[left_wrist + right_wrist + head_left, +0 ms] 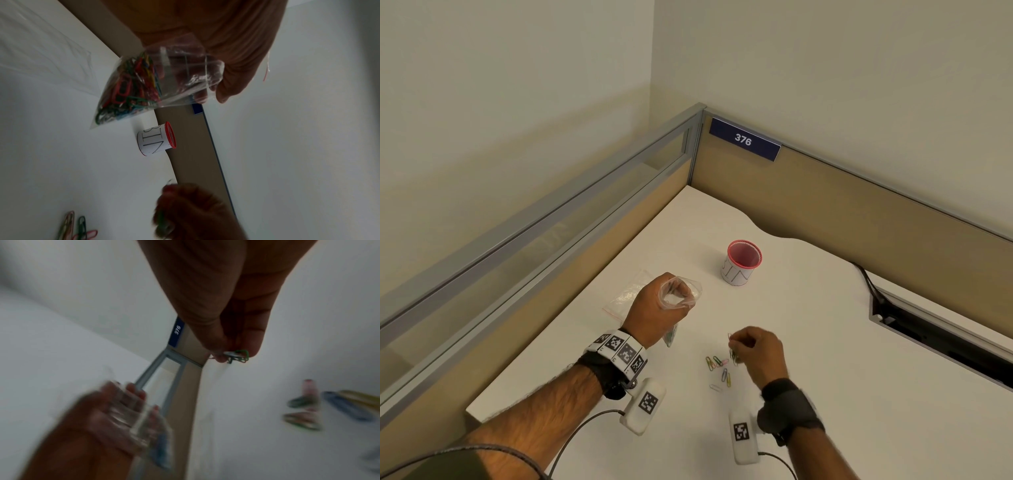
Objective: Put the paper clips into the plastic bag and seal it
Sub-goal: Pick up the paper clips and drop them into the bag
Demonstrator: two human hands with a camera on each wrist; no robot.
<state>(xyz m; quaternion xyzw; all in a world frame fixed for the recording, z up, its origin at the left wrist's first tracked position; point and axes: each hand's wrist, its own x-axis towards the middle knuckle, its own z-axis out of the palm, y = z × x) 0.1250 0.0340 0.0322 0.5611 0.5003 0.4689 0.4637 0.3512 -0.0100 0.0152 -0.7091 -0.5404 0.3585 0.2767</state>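
1. Mid-loading, by the look of it: left hand [654, 308] up over the desk [825, 342], fingers curled round the bag [156, 81] and holding its mouth open upward.
2. Bag already well stocked with coloured clips [131, 86], bunched in the low corner.
3. Right hand [760, 353] just right of the bag and nearer, pinching a few clips [238, 356], green among them.
4. Loose clips [719, 368] left on the desk, just beside the right hand.
5. Next, likely: carry the pinch left over the mouth, release, return for the rest.
6. Sealing not yet due.
7. Bin [741, 262] farther off, spare bag [626, 294] flat at the left.
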